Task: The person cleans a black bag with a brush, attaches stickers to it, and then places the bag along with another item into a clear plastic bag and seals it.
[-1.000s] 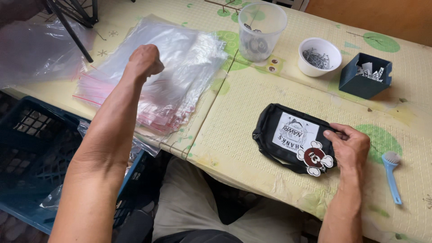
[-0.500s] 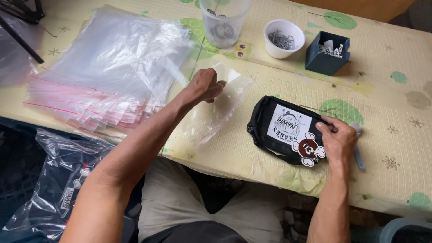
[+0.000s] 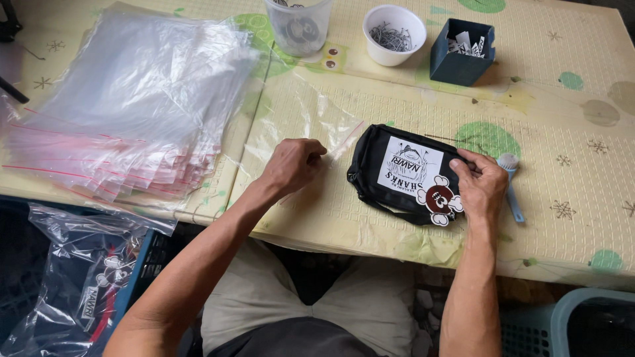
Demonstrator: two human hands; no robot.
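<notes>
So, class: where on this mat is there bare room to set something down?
Bare mat lies right of the black pouch and blue brush, below the blue box. A strip runs along the near edge under the left hand. Crowded: the bag stack and the far cups.

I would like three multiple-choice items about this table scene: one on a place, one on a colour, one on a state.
1. Where is the stack of clear bags?
A. left of the black pouch
B. right of it
C. on it

2. What colour is the small box?
A. red
B. dark blue
C. white

3. What does the left hand hold?
A. a brush
B. nothing
C. a single clear bag

Answers:
1 A, the stack lies at the table's left.
2 B, its walls are dark blue.
3 C, the fingers pinch the bag's edge.
</notes>
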